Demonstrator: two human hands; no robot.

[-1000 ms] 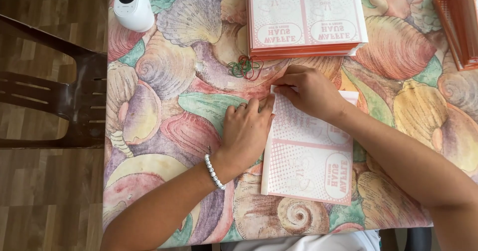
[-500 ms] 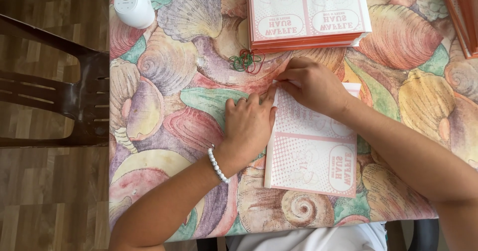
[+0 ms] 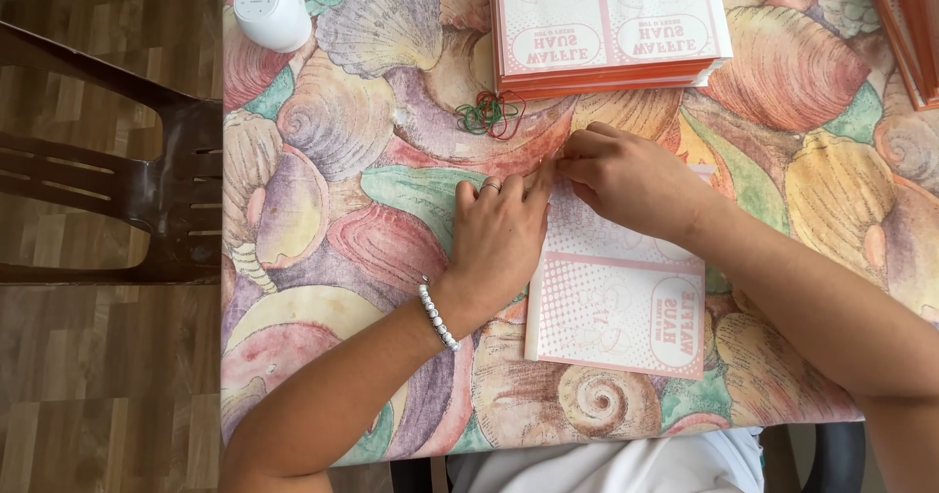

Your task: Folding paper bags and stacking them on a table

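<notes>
A bench (image 3: 323,160) under a shell-patterned cloth carries a flat pink-and-white printed paper bag (image 3: 616,307) near its front edge, a stack of the same bags (image 3: 606,23) beyond, and a tangle of rubber bands (image 3: 491,114) between. The left hand (image 3: 499,234) lies flat, fingers spread, on the bag's left edge; the right hand (image 3: 631,180) curls over its far end, seemingly pinching the corner, though the fingertips are hidden. The step looks like creasing; it next calls for firm, even pressure along the edge.

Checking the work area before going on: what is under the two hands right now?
Both the left hand and right hand press on a pink-and-white printed paper sheet lying on the shell-patterned tablecloth. The sheet's upper edge is covered by the hands.
</notes>
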